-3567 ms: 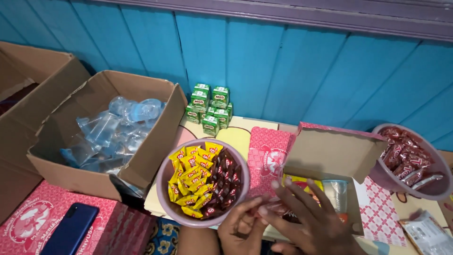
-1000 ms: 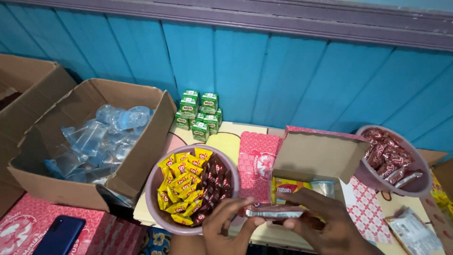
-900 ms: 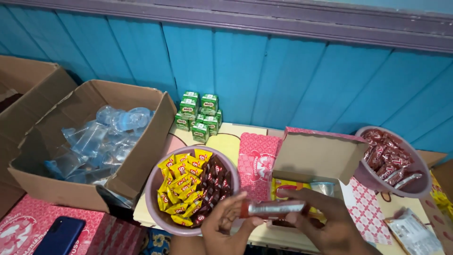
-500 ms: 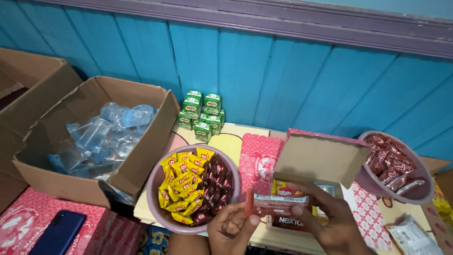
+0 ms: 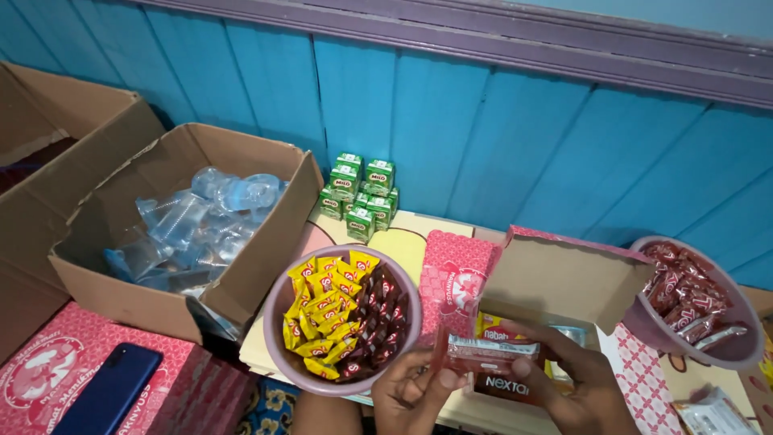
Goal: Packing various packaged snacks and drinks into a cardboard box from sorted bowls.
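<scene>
So both hands are on one red snack bar with a silvery middle, held flat and sideways low in the middle of the scene, just over the near edge of the open snack box. The left hand pinches its left end, the right hand has fingers wrapped along the right end and top. That box has its lid flipped up toward the wall, and inside I can make out one yellow packet, a dark packet under the bar, and something clear at the right, can't tell what. Two round purple-ish bowls: the one left of the hands is packed with yellow wrapped sweets on its left half and dark red ones on the right, too many to count; the far right one holds red wrapped bars. Behind them against the blue wall sits a stack of small green drink cartons, about seven showing. Further left, two brown cardboard boxes, the nearer one full of clear plastic water cups. Near left corner: one blue phone lying on a red patterned flat box.
</scene>
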